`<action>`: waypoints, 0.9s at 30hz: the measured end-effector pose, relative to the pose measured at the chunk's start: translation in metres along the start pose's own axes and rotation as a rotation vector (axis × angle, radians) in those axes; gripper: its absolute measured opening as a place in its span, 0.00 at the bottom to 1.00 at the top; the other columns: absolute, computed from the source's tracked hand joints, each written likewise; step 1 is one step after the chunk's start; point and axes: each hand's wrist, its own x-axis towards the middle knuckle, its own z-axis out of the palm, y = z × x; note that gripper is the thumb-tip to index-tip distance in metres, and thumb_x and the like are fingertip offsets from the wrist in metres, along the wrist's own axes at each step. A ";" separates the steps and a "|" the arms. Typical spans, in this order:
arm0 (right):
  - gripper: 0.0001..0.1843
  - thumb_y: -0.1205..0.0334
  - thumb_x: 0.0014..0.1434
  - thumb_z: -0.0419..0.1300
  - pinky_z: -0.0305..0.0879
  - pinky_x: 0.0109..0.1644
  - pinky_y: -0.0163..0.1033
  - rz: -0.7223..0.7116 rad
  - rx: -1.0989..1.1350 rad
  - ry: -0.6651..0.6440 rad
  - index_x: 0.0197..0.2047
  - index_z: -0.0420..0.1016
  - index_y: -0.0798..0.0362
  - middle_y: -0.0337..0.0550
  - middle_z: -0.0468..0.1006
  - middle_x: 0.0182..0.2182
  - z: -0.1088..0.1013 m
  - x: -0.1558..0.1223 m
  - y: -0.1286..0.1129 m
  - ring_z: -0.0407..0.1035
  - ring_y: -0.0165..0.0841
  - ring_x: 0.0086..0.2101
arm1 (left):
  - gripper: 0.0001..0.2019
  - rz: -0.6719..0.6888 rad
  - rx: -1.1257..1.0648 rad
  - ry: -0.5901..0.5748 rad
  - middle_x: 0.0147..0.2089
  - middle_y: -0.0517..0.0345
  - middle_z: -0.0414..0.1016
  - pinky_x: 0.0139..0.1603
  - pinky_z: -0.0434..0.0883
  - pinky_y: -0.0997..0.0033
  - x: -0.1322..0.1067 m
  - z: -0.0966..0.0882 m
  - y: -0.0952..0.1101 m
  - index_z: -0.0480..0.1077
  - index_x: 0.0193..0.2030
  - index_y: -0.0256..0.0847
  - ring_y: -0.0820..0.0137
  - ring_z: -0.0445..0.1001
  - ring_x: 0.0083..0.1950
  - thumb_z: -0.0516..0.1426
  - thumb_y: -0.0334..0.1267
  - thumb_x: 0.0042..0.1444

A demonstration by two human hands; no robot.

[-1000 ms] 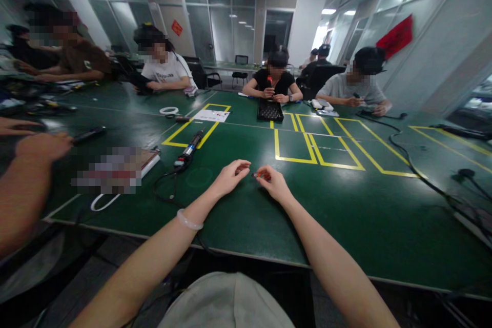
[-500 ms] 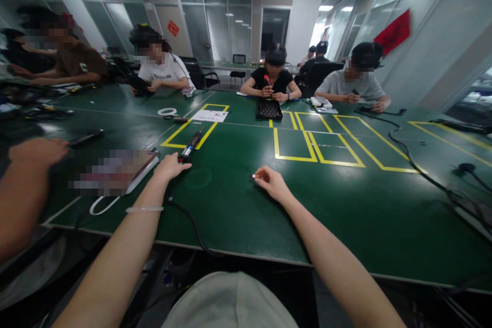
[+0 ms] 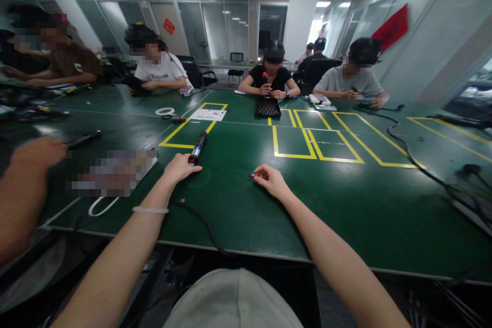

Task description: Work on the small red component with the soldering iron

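My left hand (image 3: 180, 168) is closed round the near end of an electric screwdriver (image 3: 199, 147), a black and silver cylinder with a blue band. The tool lies low over the green table (image 3: 238, 215), pointing away from me. Below that hand a black cord (image 3: 203, 220) runs to the table's front edge. To the right, my right hand (image 3: 271, 179) pinches a small red and dark piece (image 3: 252, 176) between thumb and fingertips, close to the tabletop. Most of this piece is hidden by the fingers, so its kind is unclear.
A blurred flat item (image 3: 115, 174) with a white strap lies left of my forearm, beside another person's hand (image 3: 38, 156). Yellow tape outlines (image 3: 295, 156), a white paper (image 3: 208, 115) and a black tray (image 3: 268, 107) are farther back. Several people sit around the table. Black cables (image 3: 426, 169) cross the right side.
My left hand has moved to the right, bringing the electric screwdriver and its cord along. My right hand stays in nearly the same place with the small piece. The view has shifted slightly.
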 end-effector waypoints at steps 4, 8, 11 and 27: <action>0.11 0.62 0.54 0.60 0.62 0.34 0.34 -0.006 -0.022 0.010 0.41 0.73 0.54 0.39 0.74 0.29 0.000 0.000 -0.001 0.65 0.28 0.27 | 0.34 0.101 0.000 -0.027 0.53 0.45 0.67 0.48 0.68 0.65 -0.016 0.004 0.036 0.66 0.58 0.42 0.56 0.72 0.50 0.58 0.60 0.47; 0.09 0.61 0.54 0.61 0.62 0.33 0.34 0.011 -0.041 0.008 0.38 0.73 0.54 0.37 0.73 0.26 0.000 0.001 -0.001 0.65 0.28 0.26 | 0.33 0.215 -0.050 -0.045 0.52 0.48 0.66 0.50 0.68 0.65 -0.029 0.013 0.074 0.66 0.57 0.43 0.58 0.72 0.50 0.58 0.59 0.47; 0.08 0.60 0.54 0.61 0.62 0.33 0.34 -0.011 -0.047 0.017 0.38 0.73 0.54 0.38 0.73 0.28 0.001 0.001 0.000 0.65 0.28 0.27 | 0.32 0.277 -0.081 -0.053 0.52 0.50 0.66 0.50 0.69 0.66 -0.040 0.019 0.101 0.65 0.56 0.44 0.60 0.72 0.50 0.58 0.58 0.47; 0.04 0.67 0.53 0.61 0.60 0.34 0.35 -0.125 -0.162 -0.037 0.33 0.70 0.53 0.38 0.69 0.30 0.008 0.001 0.003 0.63 0.29 0.28 | 0.25 0.470 -0.146 -0.047 0.51 0.49 0.64 0.44 0.69 0.65 -0.084 0.032 0.161 0.63 0.55 0.46 0.60 0.72 0.48 0.59 0.49 0.50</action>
